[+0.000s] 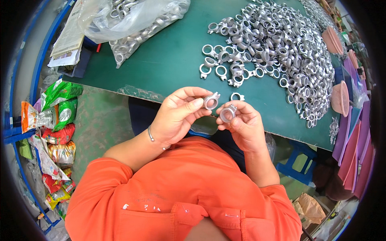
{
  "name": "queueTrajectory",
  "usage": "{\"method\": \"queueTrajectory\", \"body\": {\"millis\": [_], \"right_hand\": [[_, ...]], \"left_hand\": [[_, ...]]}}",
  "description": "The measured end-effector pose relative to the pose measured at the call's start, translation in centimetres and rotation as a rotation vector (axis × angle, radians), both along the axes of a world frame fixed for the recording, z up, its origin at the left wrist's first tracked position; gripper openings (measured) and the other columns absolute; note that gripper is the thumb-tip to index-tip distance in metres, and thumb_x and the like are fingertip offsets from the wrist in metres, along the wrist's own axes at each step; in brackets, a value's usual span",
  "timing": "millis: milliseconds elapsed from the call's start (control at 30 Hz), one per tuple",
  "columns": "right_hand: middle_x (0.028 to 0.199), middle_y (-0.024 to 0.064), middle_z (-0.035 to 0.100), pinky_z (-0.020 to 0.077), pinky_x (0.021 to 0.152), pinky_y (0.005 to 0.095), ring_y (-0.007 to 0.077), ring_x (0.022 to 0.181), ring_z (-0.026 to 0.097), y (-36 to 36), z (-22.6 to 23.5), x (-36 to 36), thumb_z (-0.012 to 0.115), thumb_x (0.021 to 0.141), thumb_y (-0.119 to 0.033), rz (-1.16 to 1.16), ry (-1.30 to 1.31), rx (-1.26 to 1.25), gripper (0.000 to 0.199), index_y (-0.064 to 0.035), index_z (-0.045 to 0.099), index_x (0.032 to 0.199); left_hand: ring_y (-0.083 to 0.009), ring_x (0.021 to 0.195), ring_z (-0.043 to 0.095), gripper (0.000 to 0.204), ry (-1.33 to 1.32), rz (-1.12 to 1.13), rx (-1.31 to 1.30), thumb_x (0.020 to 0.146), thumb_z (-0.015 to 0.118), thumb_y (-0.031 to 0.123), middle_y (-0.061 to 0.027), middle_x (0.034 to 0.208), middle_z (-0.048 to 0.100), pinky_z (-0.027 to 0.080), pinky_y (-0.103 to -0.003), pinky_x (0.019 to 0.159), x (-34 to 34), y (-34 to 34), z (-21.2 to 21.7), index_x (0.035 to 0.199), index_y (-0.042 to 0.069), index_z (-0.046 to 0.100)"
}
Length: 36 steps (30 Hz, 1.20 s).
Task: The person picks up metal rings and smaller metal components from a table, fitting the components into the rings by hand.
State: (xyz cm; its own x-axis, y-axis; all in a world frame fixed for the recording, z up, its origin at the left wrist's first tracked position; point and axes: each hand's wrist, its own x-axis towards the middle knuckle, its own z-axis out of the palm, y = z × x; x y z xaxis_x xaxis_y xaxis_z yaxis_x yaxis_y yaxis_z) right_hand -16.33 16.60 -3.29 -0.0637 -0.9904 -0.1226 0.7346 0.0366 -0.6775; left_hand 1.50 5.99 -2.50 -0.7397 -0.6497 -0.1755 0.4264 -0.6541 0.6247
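Silvery metal rings sit pinched one in each grip: left hand (177,116) holds ring (210,101), right hand (243,126) another ring (227,114), faces tilted up for viewing, above the green counter (169,60) beside the heap (277,44).

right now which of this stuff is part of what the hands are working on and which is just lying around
In hand:
- left hand pinching a silver ring clamp
- right hand holding a second ring clamp
- heap of like clamps on the green table
- clear bag of clamps

Lying about:
- snack packets on the floor
- papers at the table corner
- pink bowls
- blue stool
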Motion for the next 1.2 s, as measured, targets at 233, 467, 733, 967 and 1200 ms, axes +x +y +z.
{"method": "queueTrajectory", "body": {"millis": [233, 467, 733, 967, 1200], "right_hand": [[0.112, 0.0214, 0.063, 0.0593, 0.082, 0.0359, 0.0286, 0.097, 0.067, 0.1, -0.2, -0.3, 0.069, 0.086, -0.009, 0.057, -0.157, 0.032, 0.038, 0.0023, 0.054, 0.120], [0.111, 0.0174, 0.062, 0.0574, 0.075, 0.0292, 0.0232, 0.090, 0.066, 0.1, -0.1, 0.2, 0.071, 0.081, 0.002, -0.064, 0.157, -0.066, 0.036, 0.0027, 0.059, 0.114], [0.102, 0.0094, 0.059, 0.0499, 0.069, 0.0209, 0.0098, 0.080, 0.059, 0.0, -0.4, 1.7, 0.077, 0.071, 0.009, -0.416, 0.925, -0.147, 0.049, -0.0014, 0.052, 0.112], [0.104, 0.0112, 0.061, 0.0496, 0.067, 0.0206, 0.0094, 0.079, 0.059, -0.2, -0.4, 2.3, 0.078, 0.071, 0.008, -0.469, 0.677, -0.132, 0.049, -0.0013, 0.049, 0.110], [0.079, 0.0057, 0.067, 0.0487, 0.056, 0.0184, 0.0047, 0.065, 0.059, 1.1, 0.1, 1.7, 0.069, 0.086, -0.003, -0.301, 0.791, 0.012, 0.015, 0.0018, 0.056, 0.093]], "left_hand": [[-0.0185, 0.094, 0.064, 0.019, -0.013, 0.058, -0.070, 0.089, 0.060, -0.003, -0.0136, 0.105, 0.064, 0.054, -0.029, 0.081, -0.1, 0.3, 0.4, 0.108, -0.002, 0.059], [-0.0158, 0.090, 0.064, 0.020, -0.087, 0.085, -0.111, 0.086, 0.065, -0.001, -0.0099, 0.107, 0.061, 0.055, -0.026, 0.077, 0.1, 0.4, 0.1, 0.104, 0.002, 0.060], [-0.0133, 0.087, 0.062, 0.015, -0.172, 0.104, -0.221, 0.086, 0.065, -0.003, -0.0085, 0.105, 0.061, 0.053, -0.024, 0.075, 0.0, 0.5, -0.1, 0.100, 0.001, 0.061], [-0.0216, 0.085, 0.063, 0.015, -0.661, 0.335, -1.401, 0.077, 0.067, -0.010, -0.0116, 0.099, 0.063, 0.051, -0.027, 0.076, -0.7, -1.6, -0.7, 0.089, 0.000, 0.065], [-0.0149, 0.081, 0.062, 0.034, -0.357, 0.117, -1.305, 0.071, 0.082, 0.008, -0.0102, 0.103, 0.063, 0.052, -0.025, 0.065, -1.0, -0.3, 1.1, 0.102, 0.002, 0.068]]}}
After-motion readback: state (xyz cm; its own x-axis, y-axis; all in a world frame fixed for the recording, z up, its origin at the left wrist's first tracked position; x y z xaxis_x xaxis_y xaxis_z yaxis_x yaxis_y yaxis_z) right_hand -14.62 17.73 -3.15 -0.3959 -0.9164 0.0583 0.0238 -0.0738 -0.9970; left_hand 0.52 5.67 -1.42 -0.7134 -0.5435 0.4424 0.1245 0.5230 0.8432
